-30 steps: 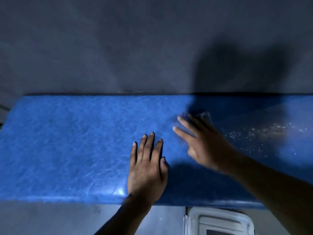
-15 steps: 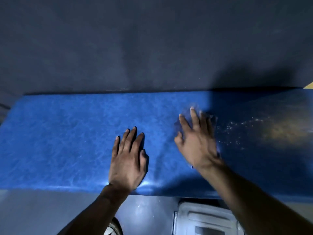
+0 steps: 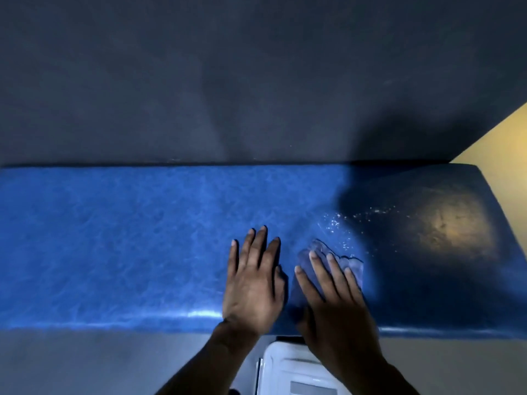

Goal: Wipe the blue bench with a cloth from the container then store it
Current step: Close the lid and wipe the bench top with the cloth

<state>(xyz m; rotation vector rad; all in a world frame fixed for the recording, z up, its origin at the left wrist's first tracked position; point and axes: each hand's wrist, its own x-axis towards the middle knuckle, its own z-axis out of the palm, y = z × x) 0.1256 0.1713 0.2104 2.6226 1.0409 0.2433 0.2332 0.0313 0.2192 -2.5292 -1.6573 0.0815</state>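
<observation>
Pressing cloth, bench, crumbs beyond, container below

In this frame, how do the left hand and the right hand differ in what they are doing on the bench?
The right hand presses a cloth flat under its fingers; the left hand lies on the bare blue bench with nothing beneath it. The right hand lies next to the white specks and the shadowed end; the left hand lies on the brighter side. Both are flat, palm down, fingers straight, near the front edge.
</observation>
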